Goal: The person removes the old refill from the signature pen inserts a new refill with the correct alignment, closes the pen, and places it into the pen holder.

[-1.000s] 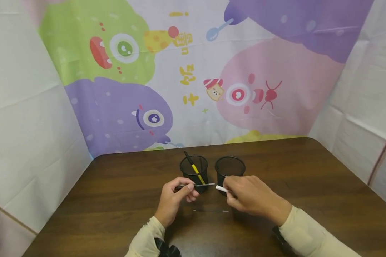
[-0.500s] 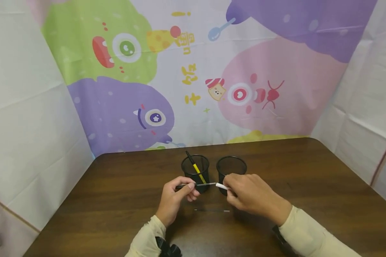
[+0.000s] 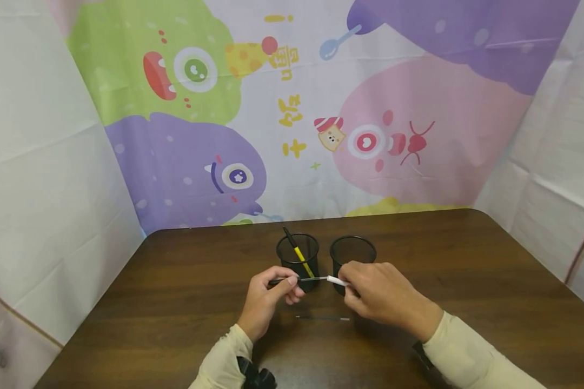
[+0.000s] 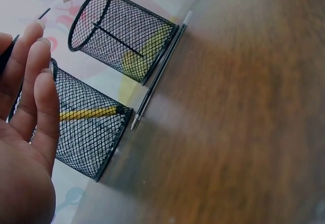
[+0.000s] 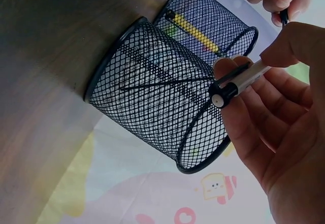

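My left hand [image 3: 267, 297] pinches a dark pen piece with a thin refill [image 3: 315, 279] sticking out to the right. Thumb and fingers of my right hand [image 3: 384, 294] hold a white pen barrel [image 3: 337, 281]; the right wrist view shows its black end and clip [image 5: 226, 93]. The refill's tip is right at the barrel's open end. Below the hands, another pen refill [image 3: 323, 318] lies on the table. Behind the left hand stands a black mesh pen cup [image 3: 284, 259] holding a yellow and black pen [image 3: 298, 252]. A second mesh cup [image 4: 122, 41] stands behind the right hand.
The brown wooden table [image 3: 185, 292] has rounded back corners. A cloth [image 3: 292, 189] with cartoon monsters hangs along its back edge, and pale cloths [image 3: 53, 162] hang at both sides. A thin dark line shows through the right cup's mesh.
The white barrel's open end has risen slightly and come into line with the refill's tip, closing the small gap. Both grips stay the same, and the head view has shifted a little.
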A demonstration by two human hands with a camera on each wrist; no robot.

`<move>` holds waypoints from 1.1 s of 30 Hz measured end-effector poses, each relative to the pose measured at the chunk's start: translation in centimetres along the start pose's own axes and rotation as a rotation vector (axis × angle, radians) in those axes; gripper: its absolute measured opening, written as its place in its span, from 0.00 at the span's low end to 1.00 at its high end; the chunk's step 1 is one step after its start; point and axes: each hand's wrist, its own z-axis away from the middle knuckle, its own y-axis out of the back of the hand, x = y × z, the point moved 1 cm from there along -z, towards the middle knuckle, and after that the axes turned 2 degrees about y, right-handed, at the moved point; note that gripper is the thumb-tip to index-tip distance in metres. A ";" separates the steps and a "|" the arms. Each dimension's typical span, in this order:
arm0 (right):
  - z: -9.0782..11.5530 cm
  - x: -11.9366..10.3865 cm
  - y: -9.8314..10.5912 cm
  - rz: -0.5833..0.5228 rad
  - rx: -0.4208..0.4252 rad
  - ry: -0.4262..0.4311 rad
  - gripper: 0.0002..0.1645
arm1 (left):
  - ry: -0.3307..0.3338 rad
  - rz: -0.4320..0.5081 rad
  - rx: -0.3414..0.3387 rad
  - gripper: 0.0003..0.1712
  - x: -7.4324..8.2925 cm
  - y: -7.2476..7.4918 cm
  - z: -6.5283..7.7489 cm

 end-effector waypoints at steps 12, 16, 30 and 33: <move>0.0 0.0 0.1 -0.004 -0.001 -0.003 0.08 | 0.028 -0.003 -0.006 0.09 0.1 -0.1 0.1; 0.0 0.1 0.1 0.002 0.010 0.007 0.08 | 0.034 -0.003 -0.006 0.09 0.1 -0.1 0.1; -0.6 -0.1 0.1 0.026 0.052 0.062 0.08 | 0.019 0.008 0.001 0.11 0.0 0.0 0.0; -0.8 -0.2 0.1 0.029 0.056 0.073 0.08 | 0.015 0.010 -0.002 0.11 0.1 -0.1 0.0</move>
